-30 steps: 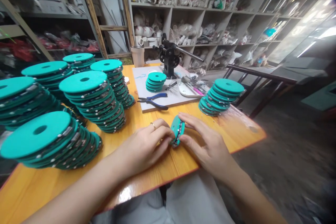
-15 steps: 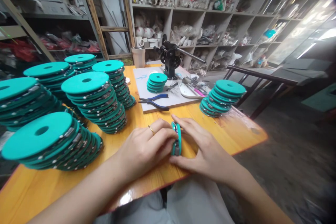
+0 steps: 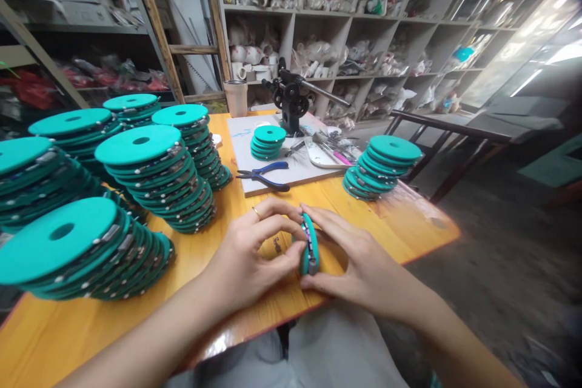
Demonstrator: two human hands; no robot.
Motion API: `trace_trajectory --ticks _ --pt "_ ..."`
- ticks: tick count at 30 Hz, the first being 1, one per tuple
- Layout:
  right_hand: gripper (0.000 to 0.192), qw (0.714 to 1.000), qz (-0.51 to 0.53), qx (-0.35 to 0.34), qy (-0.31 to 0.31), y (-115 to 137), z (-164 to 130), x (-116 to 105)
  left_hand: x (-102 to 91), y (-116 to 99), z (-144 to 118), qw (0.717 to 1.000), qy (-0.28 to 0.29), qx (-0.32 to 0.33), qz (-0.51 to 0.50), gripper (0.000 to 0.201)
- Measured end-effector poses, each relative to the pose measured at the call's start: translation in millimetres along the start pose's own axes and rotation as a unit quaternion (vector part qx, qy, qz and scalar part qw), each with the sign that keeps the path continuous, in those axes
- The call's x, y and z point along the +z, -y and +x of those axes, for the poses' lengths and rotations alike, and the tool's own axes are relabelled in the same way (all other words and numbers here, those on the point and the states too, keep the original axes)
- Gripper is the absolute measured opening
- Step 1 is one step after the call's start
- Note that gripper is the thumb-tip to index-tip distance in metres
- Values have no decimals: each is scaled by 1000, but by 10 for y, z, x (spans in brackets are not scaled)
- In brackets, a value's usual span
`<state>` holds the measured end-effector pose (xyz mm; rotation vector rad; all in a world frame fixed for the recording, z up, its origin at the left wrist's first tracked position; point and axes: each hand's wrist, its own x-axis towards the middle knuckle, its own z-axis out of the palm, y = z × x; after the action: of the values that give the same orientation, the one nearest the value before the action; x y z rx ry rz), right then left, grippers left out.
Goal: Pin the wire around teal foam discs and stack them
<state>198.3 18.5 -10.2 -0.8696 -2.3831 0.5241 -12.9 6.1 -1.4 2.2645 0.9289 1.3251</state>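
A teal foam spool (image 3: 310, 245) stands on its edge on the orange wooden table (image 3: 409, 224), with small metal bits showing along its rim. My left hand (image 3: 248, 254) grips it from the left with the fingertips; a ring is on one finger. My right hand (image 3: 359, 260) cups it from the right, thumb under the spool. Both hands are near the table's front edge.
Tall leaning stacks of teal spools (image 3: 154, 176) fill the table's left side. A shorter stack (image 3: 379, 167) stands at the right. A white board (image 3: 291, 173) holds blue-handled pliers (image 3: 264, 176), a small spool pile (image 3: 268, 140), a black winder (image 3: 291, 100) and a tray of tools. Shelves behind.
The spool has turned from tilted to nearly upright on its edge and shifted slightly toward me. Both hands closed in around it. The view shifted a little.
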Motion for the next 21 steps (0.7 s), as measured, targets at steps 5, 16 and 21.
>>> trace_trajectory --ticks 5,16,21 --pt "82 1000 8 4 9 -18 -31 -19 10 -24 -1 1000 6 25 18 11" --pt "63 984 168 57 -22 162 -89 -51 111 -22 -35 999 -17 33 7 16" --pt "52 988 148 34 1 229 -119 -142 119 -15 -21 999 -23 30 15 14"
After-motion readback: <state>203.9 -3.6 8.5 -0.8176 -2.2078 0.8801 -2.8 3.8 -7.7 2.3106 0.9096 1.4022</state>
